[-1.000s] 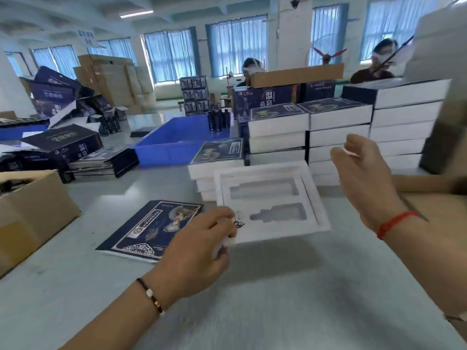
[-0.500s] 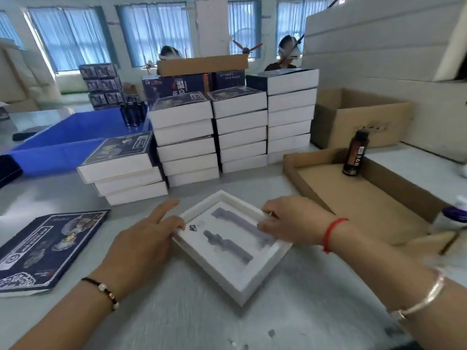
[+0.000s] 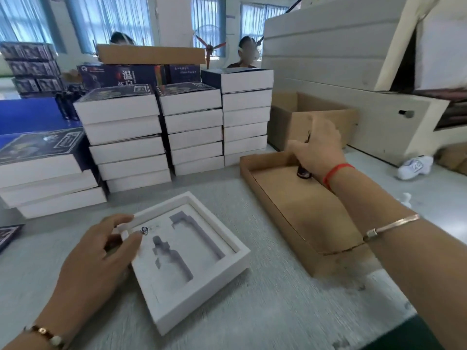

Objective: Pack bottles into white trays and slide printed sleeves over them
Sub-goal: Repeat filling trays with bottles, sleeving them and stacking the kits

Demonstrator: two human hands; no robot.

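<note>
On my counter [image 3: 265,311]: 1 cardboard tray [image 3: 290,213], 1 white tray [image 3: 202,279] with 2 empty bottle slots running away from me, 1 bottle [image 3: 304,172]. Right hand [image 3: 319,147] grip wraps the upright bottle, so the white tray lies down-left. Left hand [image 3: 93,261] grip pinches the white tray's near-left rim.

A white tray [image 3: 202,279] lies on the grey desk [image 3: 265,311], its two moulded recesses bare. Left of the tray, the left hand [image 3: 101,258] rests on its near-left rim, fingers curled at the corner. Right of the tray, the right hand [image 3: 318,147] grips a dark bottle [image 3: 304,172] standing upright inside a shallow cardboard box [image 3: 298,208]. Behind the tray stand stacks of sleeved boxes [image 3: 192,127].
</note>
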